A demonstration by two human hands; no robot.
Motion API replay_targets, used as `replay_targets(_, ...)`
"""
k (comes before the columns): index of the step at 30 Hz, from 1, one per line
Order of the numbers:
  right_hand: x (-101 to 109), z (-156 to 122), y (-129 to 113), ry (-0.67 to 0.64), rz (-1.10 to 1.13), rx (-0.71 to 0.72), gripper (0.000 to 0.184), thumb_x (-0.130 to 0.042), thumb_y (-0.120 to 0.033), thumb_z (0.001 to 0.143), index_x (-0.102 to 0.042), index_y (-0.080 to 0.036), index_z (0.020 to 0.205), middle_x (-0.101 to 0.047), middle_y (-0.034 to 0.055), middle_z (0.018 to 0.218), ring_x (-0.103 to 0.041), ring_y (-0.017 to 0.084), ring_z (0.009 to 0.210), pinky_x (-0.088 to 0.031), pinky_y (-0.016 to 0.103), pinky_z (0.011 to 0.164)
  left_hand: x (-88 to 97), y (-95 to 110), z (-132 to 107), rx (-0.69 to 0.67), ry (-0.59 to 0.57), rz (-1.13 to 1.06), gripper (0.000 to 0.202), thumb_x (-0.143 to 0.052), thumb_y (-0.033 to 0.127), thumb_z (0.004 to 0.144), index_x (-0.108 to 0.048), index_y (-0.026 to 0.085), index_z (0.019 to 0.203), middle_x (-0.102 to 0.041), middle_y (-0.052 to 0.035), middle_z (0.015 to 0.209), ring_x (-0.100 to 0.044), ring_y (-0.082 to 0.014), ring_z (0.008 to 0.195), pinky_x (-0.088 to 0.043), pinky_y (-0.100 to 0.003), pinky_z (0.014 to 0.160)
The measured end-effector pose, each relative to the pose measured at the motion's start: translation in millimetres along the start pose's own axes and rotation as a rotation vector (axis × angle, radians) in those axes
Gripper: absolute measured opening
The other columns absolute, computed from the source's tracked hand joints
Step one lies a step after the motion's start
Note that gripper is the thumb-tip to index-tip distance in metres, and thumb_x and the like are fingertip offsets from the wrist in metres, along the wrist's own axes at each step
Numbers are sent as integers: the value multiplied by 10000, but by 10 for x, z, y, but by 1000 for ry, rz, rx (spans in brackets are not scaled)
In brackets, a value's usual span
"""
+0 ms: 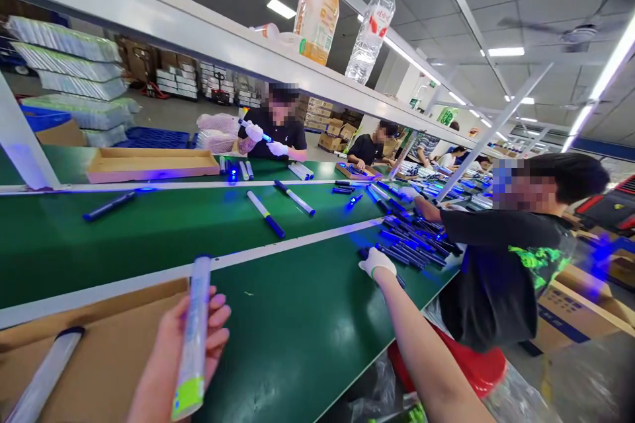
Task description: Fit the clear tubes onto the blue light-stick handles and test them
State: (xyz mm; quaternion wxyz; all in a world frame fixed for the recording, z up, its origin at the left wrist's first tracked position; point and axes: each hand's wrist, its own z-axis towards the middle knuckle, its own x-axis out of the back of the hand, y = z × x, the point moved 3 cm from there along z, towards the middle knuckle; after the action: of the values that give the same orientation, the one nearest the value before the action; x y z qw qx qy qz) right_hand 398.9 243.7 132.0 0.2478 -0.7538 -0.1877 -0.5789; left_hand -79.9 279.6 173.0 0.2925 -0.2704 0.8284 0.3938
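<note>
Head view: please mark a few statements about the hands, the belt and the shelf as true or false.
1. The left hand holds a pale tube with a green end. True.
2. The right hand is bare. False: it wears a white glove.
3. The right hand is at a pile of blue sticks on the green belt. True.
4. The orange bottle lies on the belt. False: it stands upright on the shelf above, next to a clear bottle.
5. The neighbour beside the pile wears a white shirt. False: the shirt is black with a green print.
</note>
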Motion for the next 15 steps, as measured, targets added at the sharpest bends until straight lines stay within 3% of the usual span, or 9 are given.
replay_targets(2, 90, 23, 15, -32, 33, -17, 348, -747, -345, 1032, -674, -173, 1325, -686, 107, 1328, -697, 282, 1161, -598, 510, 1006, -153, -336, -144, 110, -19, -122, 109, -513, 187, 985, -616, 150, 996, -508, 3, 779, -447, -76, 491, -320, -137, 347)
replay_targets(5, 182, -74, 0, -92, 148, 65, 292, -764, -324, 1020, -698, -161, 1254, -701, 94, 1273, -706, 266, 1114, -611, 478, 969, -117, -752, -288, 259, -42, -167, 159, -518, 252, 1038, -637, 147, 1037, -547, -11, 798, -474, -77, 504, -374, -150, 366)
replay_targets(9, 22, -577, -312, -179, 443, 335, 237, -744, -332, 1027, -696, -147, 1168, -716, 63, 1128, -718, 228, 975, -634, 405, 852, 39, -976, -262, 237, 36, -36, 175, -565, 295, 1050, -653, 145, 1036, -631, -35, 834, -567, -106, 557, -513, -204, 436)
replay_targets(11, -144, -981, -571, -237, 650, 485, 363, -729, -352, 1014, -614, -176, 1309, -704, 65, 1142, -733, 235, 975, -642, 374, 783, 40, -990, -213, 196, 82, 29, 190, -548, 282, 1060, -658, 129, 1034, -660, -49, 854, -591, -111, 578, -531, -213, 447)
replay_targets(13, -296, -1422, -813, -292, 857, 612, 666, -753, -412, 949, -419, -254, 1503, -681, 65, 1187, -755, 273, 1028, -647, 366, 720, 12, -989, -172, 194, 76, 79, 201, -546, 286, 1063, -663, 124, 1082, -687, -59, 885, -601, -117, 581, -493, -209, 404)
replay_targets(15, -390, -1816, -975, -314, 1023, 698, 889, -772, -490, 885, -231, -344, 1575, -654, 59, 1212, -760, 317, 1079, -652, 390, 693, 7, -980, -154, 235, 34, 108, 249, -553, 335, 1065, -668, 122, 1122, -688, -55, 847, -590, -124, 550, -460, -207, 371)
